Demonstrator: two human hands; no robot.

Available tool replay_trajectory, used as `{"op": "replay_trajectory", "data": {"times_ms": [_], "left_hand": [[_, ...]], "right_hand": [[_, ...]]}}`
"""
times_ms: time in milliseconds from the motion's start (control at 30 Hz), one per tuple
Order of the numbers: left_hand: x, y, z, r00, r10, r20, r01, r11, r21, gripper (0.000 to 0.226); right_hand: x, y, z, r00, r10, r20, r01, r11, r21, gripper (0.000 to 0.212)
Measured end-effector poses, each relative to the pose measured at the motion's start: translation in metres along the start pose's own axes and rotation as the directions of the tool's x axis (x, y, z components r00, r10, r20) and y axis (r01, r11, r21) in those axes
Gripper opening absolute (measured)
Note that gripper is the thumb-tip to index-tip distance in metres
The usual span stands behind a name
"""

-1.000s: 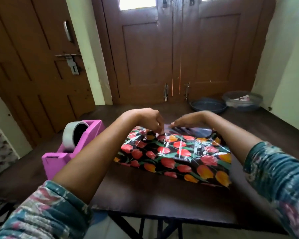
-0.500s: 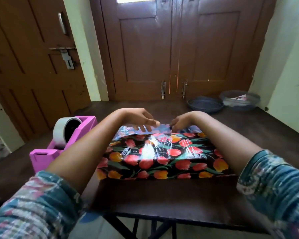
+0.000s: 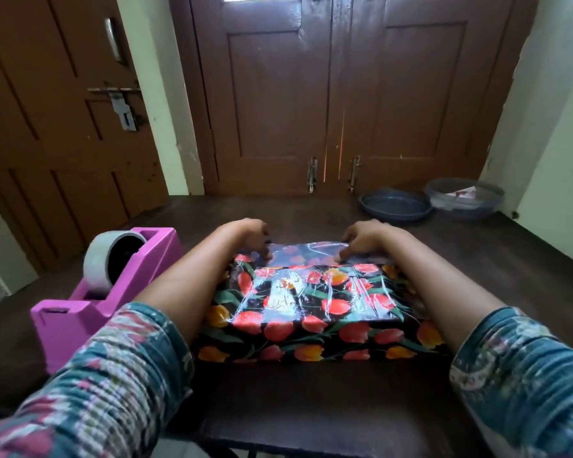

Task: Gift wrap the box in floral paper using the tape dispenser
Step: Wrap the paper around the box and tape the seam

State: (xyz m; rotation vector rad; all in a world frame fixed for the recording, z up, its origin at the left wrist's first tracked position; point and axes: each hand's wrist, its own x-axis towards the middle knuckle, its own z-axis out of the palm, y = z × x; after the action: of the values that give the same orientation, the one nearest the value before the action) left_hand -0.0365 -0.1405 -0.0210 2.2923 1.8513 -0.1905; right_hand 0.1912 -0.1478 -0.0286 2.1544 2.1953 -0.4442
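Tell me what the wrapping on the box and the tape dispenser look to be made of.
Floral wrapping paper: looks like glossy, film-coated paper; it throws bright glare and fine crinkles across the top. Tape dispenser: seemingly moulded plastic, uniform pink with a smooth, dull sheen and squared edges. Its tape roll looks pale and translucent, probably clear plastic tape.

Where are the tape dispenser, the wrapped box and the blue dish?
tape dispenser (image 3: 139,276): head view, pink side wall.
wrapped box (image 3: 311,299): head view, glossy top face.
blue dish (image 3: 396,203): head view, inner bottom.
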Motion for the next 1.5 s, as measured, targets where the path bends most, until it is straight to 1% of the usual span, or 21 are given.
{"op": "replay_trajectory", "data": {"times_ms": [100, 200, 233, 300, 400, 467, 500, 567, 633, 700, 800, 900, 967, 1033, 1133, 1200, 1233, 1300, 1367, 1433, 1500], "left_hand": [[0.003, -0.002, 0.0, 0.996, -0.034, -0.088, 0.03, 0.998, -0.055, 0.047], [-0.002, -0.003, -0.005, 0.988, -0.01, -0.154, 0.002, 0.999, -0.053, 0.023], [-0.006, -0.003, -0.01, 0.984, -0.003, -0.181, -0.01, 0.997, -0.074, 0.018], [-0.016, -0.006, -0.024, 0.972, 0.031, -0.231, -0.063, 0.989, -0.134, 0.016], [-0.043, -0.008, -0.05, 0.957, 0.122, -0.264, -0.168, 0.972, -0.162, 0.009], [-0.062, -0.007, -0.061, 0.95, 0.165, -0.264, -0.211, 0.965, -0.157, 0.017], [-0.072, -0.006, -0.064, 0.945, 0.177, -0.274, -0.227, 0.96, -0.163, 0.02], [-0.09, -0.005, -0.064, 0.932, 0.191, -0.309, -0.257, 0.948, -0.187, 0.022], [-0.103, -0.003, -0.061, 0.913, 0.184, -0.365, -0.273, 0.939, -0.21, 0.019], [-0.119, 0.001, -0.055, 0.884, 0.19, -0.427, -0.295, 0.936, -0.194, 0.016], [-0.144, 0.006, -0.041, 0.843, 0.194, -0.502, -0.335, 0.919, -0.208, 0.015], [-0.171, 0.008, -0.024, 0.834, 0.202, -0.513, -0.348, 0.914, -0.207, 0.011], [-0.185, 0.011, -0.014, 0.836, 0.216, -0.504, -0.333, 0.93, -0.155, 0.008], [-0.197, 0.014, -0.004, 0.837, 0.224, -0.499, -0.303, 0.949, -0.083, 0.005], [-0.208, 0.016, 0.009, 0.842, 0.227, -0.489, -0.287, 0.956, -0.052, 0.014], [-0.211, 0.016, 0.016, 0.851, 0.226, -0.475, -0.289, 0.955, -0.064, 0.014], [-0.212, 0.015, 0.019, 0.855, 0.222, -0.469, -0.285, 0.956, -0.066, 0.011], [-0.212, 0.013, 0.022, 0.861, 0.215, -0.46, -0.274, 0.959, -0.065, 0.006], [-0.213, 0.013, 0.022, 0.874, 0.218, -0.434, -0.274, 0.959, -0.069, 0.015], [-0.217, 0.015, 0.02, 0.902, 0.233, -0.363, -0.267, 0.963, -0.046, 0.03], [-0.219, 0.019, 0.021, 0.919, 0.254, -0.3, -0.241, 0.967, 0.079, 0.048]], "right_hand": [[-0.002, 0.004, -0.002, 0.997, 0.004, -0.08, -0.005, 1.0, -0.02, 0.034], [-0.009, 0.005, -0.005, 0.989, -0.047, -0.142, 0.049, 0.999, 0.005, 0.021], [-0.014, 0.005, -0.007, 0.985, -0.076, -0.158, 0.084, 0.995, 0.046, 0.021], [-0.022, 0.005, -0.016, 0.971, -0.139, -0.196, 0.17, 0.974, 0.149, 0.024], [-0.044, 0.005, -0.031, 0.94, -0.19, -0.283, 0.268, 0.924, 0.271, 0.023], [-0.06, 0.005, -0.04, 0.929, -0.215, -0.3, 0.308, 0.9, 0.308, 0.032], [-0.069, 0.005, -0.045, 0.924, -0.228, -0.307, 0.319, 0.902, 0.29, 0.034], [-0.086, 0.006, -0.051, 0.909, -0.244, -0.337, 0.325, 0.922, 0.209, 0.029], [-0.103, 0.009, -0.056, 0.891, -0.258, -0.374, 0.335, 0.929, 0.155, 0.023], [-0.125, 0.012, -0.055, 0.865, -0.272, -0.421, 0.343, 0.934, 0.102, 0.018], [-0.158, 0.016, -0.043, 0.824, -0.295, -0.483, 0.347, 0.938, 0.019, 0.008], [-0.188, 0.018, -0.021, 0.795, -0.324, -0.512, 0.335, 0.939, -0.074, 0.004], [-0.2, 0.019, -0.006, 0.788, -0.341, -0.513, 0.314, 0.939, -0.142, 0.006], [-0.209, 0.02, 0.008, 0.802, -0.339, -0.492, 0.292, 0.941, -0.172, 0.01], [-0.214, 0.021, 0.023, 0.809, -0.328, -0.488, 0.289, 0.945, -0.155, 0.015], [-0.216, 0.022, 0.026, 0.813, -0.318, -0.487, 0.291, 0.947, -0.134, 0.019], [-0.218, 0.022, 0.026, 0.82, -0.32, -0.474, 0.294, 0.947, -0.13, 0.025], [-0.219, 0.021, 0.025, 0.837, -0.343, -0.427, 0.301, 0.939, -0.164, 0.045], [-0.219, 0.017, 0.024, 0.838, -0.373, -0.398, 0.271, 0.918, -0.291, 0.059], [-0.217, 0.014, 0.026, 0.812, -0.407, -0.418, 0.245, 0.888, -0.388, 0.064], [-0.217, 0.013, 0.029, 0.783, -0.44, -0.439, 0.253, 0.871, -0.421, 0.067]]}}
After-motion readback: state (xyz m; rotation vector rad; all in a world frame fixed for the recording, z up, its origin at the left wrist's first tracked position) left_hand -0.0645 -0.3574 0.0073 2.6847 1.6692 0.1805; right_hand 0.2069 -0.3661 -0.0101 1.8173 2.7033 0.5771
